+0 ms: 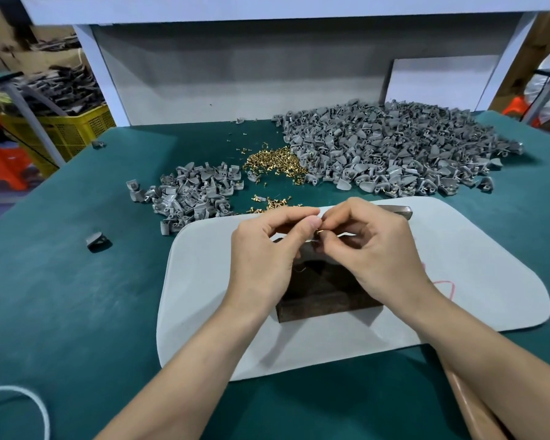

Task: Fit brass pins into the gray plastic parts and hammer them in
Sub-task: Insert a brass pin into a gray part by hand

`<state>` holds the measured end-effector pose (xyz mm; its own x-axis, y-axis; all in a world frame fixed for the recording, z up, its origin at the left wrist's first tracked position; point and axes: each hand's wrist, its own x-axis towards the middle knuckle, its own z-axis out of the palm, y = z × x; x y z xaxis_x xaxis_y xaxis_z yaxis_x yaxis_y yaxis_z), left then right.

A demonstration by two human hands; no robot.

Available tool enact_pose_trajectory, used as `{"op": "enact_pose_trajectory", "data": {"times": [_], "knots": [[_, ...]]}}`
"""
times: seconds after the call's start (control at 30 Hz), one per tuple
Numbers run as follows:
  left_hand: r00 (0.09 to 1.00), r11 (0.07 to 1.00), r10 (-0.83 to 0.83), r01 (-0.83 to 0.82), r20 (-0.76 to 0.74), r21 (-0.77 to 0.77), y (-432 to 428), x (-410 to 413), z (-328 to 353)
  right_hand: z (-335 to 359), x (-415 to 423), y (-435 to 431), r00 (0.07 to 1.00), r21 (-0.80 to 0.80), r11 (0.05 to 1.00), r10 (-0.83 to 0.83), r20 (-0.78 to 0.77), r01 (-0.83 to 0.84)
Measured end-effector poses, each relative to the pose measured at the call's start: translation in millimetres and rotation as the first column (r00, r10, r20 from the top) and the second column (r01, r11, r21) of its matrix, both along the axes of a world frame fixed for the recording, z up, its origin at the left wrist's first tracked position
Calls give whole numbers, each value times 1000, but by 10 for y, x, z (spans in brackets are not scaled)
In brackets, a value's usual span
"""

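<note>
Over the middle of a white mat point(457, 265), both hands meet fingertip to fingertip above a dark brown block point(324, 300). The right hand point(378, 249) curls its fingers and pinches a brass pin point(320, 230), a tiny, shiny yellow piece that shows only as a glint between the thumbs. The left hand point(267, 252) is curled too and seems to hold a gray plastic part point(307, 247), though its fingers hide most of it and only a pale gray edge shows. On the green table point(60, 281) behind the mat, a big heap of gray parts point(394, 154) spreads to the right: matte, small and wedge-shaped, some with round sockets. A smaller heap of gray parts point(191, 195) lies to the left. Between the two heaps is a pile of loose brass pins point(273, 161), with a few scattered pins point(273, 203) just beyond the mat's far edge.
</note>
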<state>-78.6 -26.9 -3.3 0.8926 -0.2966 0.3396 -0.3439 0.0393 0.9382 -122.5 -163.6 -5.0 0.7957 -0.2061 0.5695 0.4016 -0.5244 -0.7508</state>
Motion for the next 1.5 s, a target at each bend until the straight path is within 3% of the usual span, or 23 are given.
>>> {"op": "enact_pose_trajectory", "data": {"times": [0.17,0.53,0.73,1.07,1.5], "knots": [[998,998,-59,59,1,-2,-32,-52,-2,4,8,-43,997,-40,996,-74,11,74],[1000,999,25,-25,-6,33,-18,-31,24,36,-19,-17,998,-97,994,-47,49,52],[986,995,-72,60,-153,-85,-21,-59,61,35,-15,-18,996,-111,991,-72,52,77],[901,929,-298,198,-315,-313,-7,-37,105,54,-8,-25,999,120,992,-46,-16,48],[896,919,-317,209,-312,-334,-8,-50,97,83,-21,-39,999,243,970,30,-44,-18]]}}
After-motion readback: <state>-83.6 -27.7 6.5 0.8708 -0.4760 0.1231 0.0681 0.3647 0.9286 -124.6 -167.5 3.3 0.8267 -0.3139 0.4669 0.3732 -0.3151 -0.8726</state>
